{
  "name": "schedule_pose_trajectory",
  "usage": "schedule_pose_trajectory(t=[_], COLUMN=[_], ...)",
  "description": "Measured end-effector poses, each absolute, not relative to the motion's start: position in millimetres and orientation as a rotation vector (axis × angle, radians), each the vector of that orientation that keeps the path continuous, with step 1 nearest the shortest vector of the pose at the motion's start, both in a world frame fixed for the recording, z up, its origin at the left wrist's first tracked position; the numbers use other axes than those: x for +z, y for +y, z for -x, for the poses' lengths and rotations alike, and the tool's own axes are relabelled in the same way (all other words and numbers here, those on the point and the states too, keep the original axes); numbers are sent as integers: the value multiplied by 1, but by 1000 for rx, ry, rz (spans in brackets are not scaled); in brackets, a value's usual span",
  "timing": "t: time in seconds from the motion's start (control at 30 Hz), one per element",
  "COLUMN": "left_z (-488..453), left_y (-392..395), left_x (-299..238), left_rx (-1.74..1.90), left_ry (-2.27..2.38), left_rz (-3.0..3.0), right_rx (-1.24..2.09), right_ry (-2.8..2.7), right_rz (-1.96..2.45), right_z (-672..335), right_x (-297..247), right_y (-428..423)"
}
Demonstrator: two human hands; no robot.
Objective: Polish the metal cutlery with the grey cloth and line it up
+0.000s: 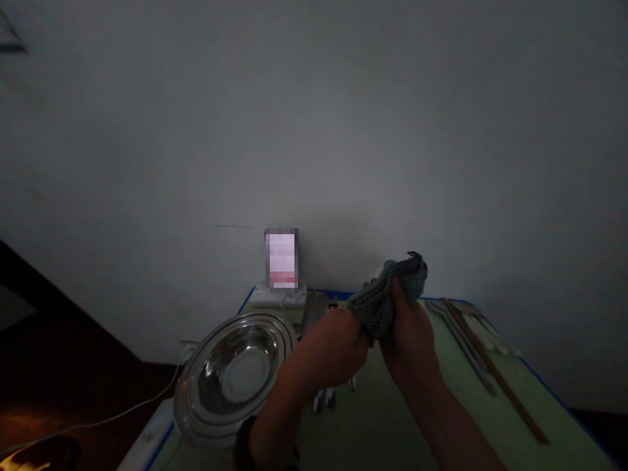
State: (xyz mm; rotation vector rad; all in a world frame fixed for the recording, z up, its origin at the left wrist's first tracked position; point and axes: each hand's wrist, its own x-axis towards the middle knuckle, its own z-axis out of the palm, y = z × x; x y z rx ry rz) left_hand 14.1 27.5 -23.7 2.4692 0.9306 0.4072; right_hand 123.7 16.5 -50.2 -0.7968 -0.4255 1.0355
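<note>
Both hands are raised over the middle of a green table [373, 425]. My right hand [409, 337] is closed round a grey-blue knitted cloth [392, 288], thumb pressed into it. My left hand [338, 343] is closed in a fist against the cloth's lower left end; what it grips inside is hidden. Several metal cutlery pieces [326, 396] lie on the table under my left hand, only their ends showing.
A steel bowl-shaped plate [233, 376] sits at the table's left edge. A phone with a lit screen [281, 258] stands against the wall on a white block. Long utensils and chopsticks [483, 356] lie along the right side. A white cable [122, 412] trails off left.
</note>
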Motion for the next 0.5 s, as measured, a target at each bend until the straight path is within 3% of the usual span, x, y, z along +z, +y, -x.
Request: schedule_pose_trajectory(t=[0.2, 0.37, 0.5], left_z=[-6, 12, 24], left_y=[24, 19, 26], left_x=[-20, -13, -4], left_rx=[432, 402, 453], left_ry=[936, 1053, 1162], left_rz=[-2476, -2473, -2427], right_rx=[942, 533, 478], right_ry=[-464, -809, -1082], right_rz=[783, 1174, 1338], right_z=[-142, -175, -187], right_x=[-51, -49, -46], right_y=[23, 22, 23])
